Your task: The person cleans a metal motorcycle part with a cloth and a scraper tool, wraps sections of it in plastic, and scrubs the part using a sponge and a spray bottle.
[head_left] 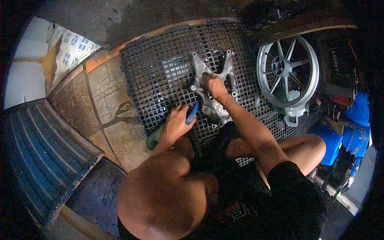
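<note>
A bare metal casting (pixel 229 70) with several arms and bolt holes, like an engine case, lies on the black grid mat (pixel 152 64). My right hand (pixel 216 87) presses on its middle with the fingers closed. What they hold, if anything, is hidden under the hand. To the left and nearer to me, my left hand (pixel 177 122) is closed around a slim blue plastic piece (pixel 192 113). The kind of thing it belongs to cannot be made out. Below that hand a dark green rounded thing (pixel 153 139) shows in part, beside my leg.
A silver spoked wheel (pixel 285 66) stands at the right, with a pale plastic container (pixel 294 106) by it. Farther right are blue containers (pixel 327 142). Patterned tiles (pixel 114 94) border the mat, and a ribbed blue panel (pixel 52 152) lies at the left.
</note>
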The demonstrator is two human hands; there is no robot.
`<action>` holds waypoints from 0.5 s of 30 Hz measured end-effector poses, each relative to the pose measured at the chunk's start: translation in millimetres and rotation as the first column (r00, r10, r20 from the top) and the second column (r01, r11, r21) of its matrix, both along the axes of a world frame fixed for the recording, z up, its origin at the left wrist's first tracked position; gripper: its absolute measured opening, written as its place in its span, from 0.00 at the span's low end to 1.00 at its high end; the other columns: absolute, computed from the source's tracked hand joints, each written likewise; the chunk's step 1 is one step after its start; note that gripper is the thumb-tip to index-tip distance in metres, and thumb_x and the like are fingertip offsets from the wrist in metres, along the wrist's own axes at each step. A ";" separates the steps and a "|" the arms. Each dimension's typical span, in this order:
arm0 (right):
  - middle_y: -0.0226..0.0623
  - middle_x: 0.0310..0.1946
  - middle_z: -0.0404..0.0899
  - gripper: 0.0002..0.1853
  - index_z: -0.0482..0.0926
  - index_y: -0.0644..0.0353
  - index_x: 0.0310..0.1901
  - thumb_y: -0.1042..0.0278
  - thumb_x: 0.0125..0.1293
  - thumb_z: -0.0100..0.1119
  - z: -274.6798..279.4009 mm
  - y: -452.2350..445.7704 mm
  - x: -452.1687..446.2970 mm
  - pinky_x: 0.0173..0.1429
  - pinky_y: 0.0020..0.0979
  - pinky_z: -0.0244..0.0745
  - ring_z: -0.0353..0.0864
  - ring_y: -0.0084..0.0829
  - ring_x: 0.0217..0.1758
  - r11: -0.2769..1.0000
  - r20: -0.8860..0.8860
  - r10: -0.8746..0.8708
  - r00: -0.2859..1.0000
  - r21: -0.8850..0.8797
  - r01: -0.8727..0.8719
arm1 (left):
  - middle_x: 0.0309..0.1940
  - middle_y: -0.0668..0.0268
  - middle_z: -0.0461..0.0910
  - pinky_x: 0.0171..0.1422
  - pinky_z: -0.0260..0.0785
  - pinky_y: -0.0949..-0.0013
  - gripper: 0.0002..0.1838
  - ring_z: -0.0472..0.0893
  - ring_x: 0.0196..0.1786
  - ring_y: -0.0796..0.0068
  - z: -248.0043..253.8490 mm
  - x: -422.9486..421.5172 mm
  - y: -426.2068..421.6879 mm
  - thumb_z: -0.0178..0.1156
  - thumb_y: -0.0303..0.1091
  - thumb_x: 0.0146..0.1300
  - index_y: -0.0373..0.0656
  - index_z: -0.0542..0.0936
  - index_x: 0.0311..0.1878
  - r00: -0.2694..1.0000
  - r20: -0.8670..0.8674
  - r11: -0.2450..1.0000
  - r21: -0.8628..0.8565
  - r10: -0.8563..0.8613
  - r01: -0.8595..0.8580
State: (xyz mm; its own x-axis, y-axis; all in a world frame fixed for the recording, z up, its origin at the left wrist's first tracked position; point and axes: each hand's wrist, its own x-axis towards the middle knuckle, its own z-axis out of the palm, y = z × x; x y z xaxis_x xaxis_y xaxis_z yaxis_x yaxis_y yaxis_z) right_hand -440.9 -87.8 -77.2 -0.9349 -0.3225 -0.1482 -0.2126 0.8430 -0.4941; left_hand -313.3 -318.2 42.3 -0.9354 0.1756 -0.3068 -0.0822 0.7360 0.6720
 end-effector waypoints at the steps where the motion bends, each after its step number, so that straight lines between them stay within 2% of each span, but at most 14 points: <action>1: 0.57 0.49 0.80 0.15 0.79 0.66 0.48 0.74 0.62 0.47 -4.5 2.2 1.2 0.59 0.45 0.73 0.79 0.54 0.53 0.983 -0.054 0.120 0.991 0.147 -0.111 | 0.54 0.41 0.77 0.66 0.66 0.49 0.28 0.74 0.60 0.38 -0.3 1.2 0.6 0.64 0.50 0.61 0.39 0.76 0.57 1.000 -0.008 1.000 0.000 0.000 0.000; 3: 0.53 0.49 0.81 0.15 0.80 0.66 0.47 0.72 0.63 0.48 -15.8 1.4 -0.1 0.61 0.43 0.73 0.81 0.48 0.54 0.850 -0.109 0.375 0.921 0.437 -0.294 | 0.57 0.42 0.75 0.68 0.65 0.49 0.29 0.73 0.62 0.39 3.3 -1.1 -1.9 0.64 0.50 0.61 0.39 0.75 0.58 1.000 -0.006 1.000 0.006 0.001 -0.001; 4: 0.49 0.47 0.83 0.14 0.81 0.65 0.46 0.70 0.64 0.49 39.6 -14.3 -3.7 0.60 0.41 0.74 0.83 0.43 0.52 0.747 0.144 0.370 0.918 0.541 -0.387 | 0.59 0.42 0.75 0.69 0.65 0.50 0.29 0.72 0.63 0.39 10.0 -2.0 -4.1 0.64 0.51 0.62 0.40 0.75 0.59 1.000 0.011 1.000 0.014 0.000 0.000; 5: 0.49 0.46 0.84 0.13 0.81 0.64 0.46 0.70 0.64 0.49 52.0 -17.1 0.5 0.59 0.40 0.75 0.84 0.44 0.51 0.747 0.186 0.341 0.921 0.542 -0.386 | 0.60 0.42 0.74 0.70 0.64 0.50 0.30 0.71 0.64 0.40 14.3 -1.1 -5.6 0.64 0.51 0.62 0.40 0.75 0.60 1.000 0.030 1.000 0.024 -0.002 0.001; 7: 0.48 0.45 0.84 0.13 0.81 0.64 0.45 0.71 0.64 0.49 60.9 -10.8 6.4 0.57 0.40 0.76 0.85 0.44 0.48 0.747 0.264 0.271 0.926 0.549 -0.376 | 0.55 0.43 0.77 0.68 0.65 0.49 0.27 0.72 0.63 0.39 14.0 2.5 -8.9 0.64 0.50 0.62 0.39 0.75 0.57 0.999 -0.037 0.998 0.063 0.023 -0.020; 8: 0.51 0.43 0.83 0.13 0.81 0.65 0.44 0.71 0.64 0.48 41.9 5.6 11.6 0.55 0.40 0.78 0.85 0.50 0.46 0.794 0.185 0.264 0.947 0.516 -0.322 | 0.54 0.43 0.77 0.67 0.65 0.49 0.27 0.72 0.63 0.39 11.0 3.3 -11.3 0.64 0.50 0.62 0.39 0.76 0.56 0.999 -0.045 0.997 0.074 0.024 -0.020; 9: 0.52 0.43 0.83 0.13 0.80 0.65 0.45 0.70 0.64 0.49 46.2 11.4 7.9 0.55 0.40 0.78 0.84 0.51 0.46 0.841 0.170 0.205 0.964 0.473 -0.262 | 0.52 0.43 0.78 0.67 0.66 0.48 0.26 0.72 0.62 0.39 10.0 2.6 -13.2 0.64 0.49 0.62 0.39 0.76 0.55 0.998 -0.052 0.996 0.086 0.024 -0.020; 10: 0.53 0.42 0.83 0.13 0.80 0.65 0.45 0.70 0.64 0.49 50.2 17.2 2.3 0.55 0.40 0.78 0.83 0.53 0.46 0.881 0.160 0.145 0.977 0.429 -0.201 | 0.43 0.47 0.77 0.52 0.73 0.49 0.20 0.78 0.46 0.42 8.9 1.2 -14.1 0.67 0.41 0.58 0.38 0.77 0.48 0.956 -0.291 0.994 0.106 0.021 0.010; 11: 0.54 0.42 0.82 0.13 0.79 0.65 0.45 0.69 0.64 0.49 54.1 22.3 -2.4 0.55 0.40 0.78 0.82 0.55 0.46 0.913 0.152 0.085 0.985 0.383 -0.138 | 0.43 0.47 0.77 0.52 0.73 0.49 0.20 0.78 0.46 0.41 8.0 -0.2 -15.7 0.67 0.41 0.58 0.38 0.77 0.47 0.963 -0.268 0.992 0.124 0.022 0.012; 12: 0.55 0.41 0.81 0.13 0.79 0.65 0.45 0.70 0.62 0.51 67.1 23.9 -4.0 0.54 0.44 0.77 0.80 0.58 0.46 0.978 -0.053 0.109 0.993 0.184 -0.098 | 0.43 0.47 0.77 0.52 0.73 0.49 0.20 0.78 0.46 0.41 9.1 -2.9 -17.8 0.67 0.41 0.58 0.37 0.77 0.47 0.969 -0.245 0.990 0.142 0.020 0.016; 15: 0.54 0.42 0.81 0.13 0.79 0.68 0.42 0.68 0.62 0.50 74.8 10.7 -18.3 0.53 0.47 0.76 0.80 0.57 0.46 0.991 -0.257 0.061 0.964 -0.100 -0.089 | 0.43 0.46 0.77 0.51 0.72 0.49 0.22 0.78 0.47 0.40 6.2 -9.1 -26.4 0.66 0.42 0.60 0.34 0.76 0.49 0.974 -0.223 0.994 0.111 0.039 -0.015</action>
State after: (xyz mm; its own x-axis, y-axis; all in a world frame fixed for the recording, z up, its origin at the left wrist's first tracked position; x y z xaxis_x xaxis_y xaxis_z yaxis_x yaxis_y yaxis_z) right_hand -459.2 -77.1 -2.3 -0.9098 -0.3940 0.1302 -0.4029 0.7639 -0.5041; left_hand -322.4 -344.5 48.5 -0.9830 0.1699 -0.0694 0.0606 0.6574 0.7511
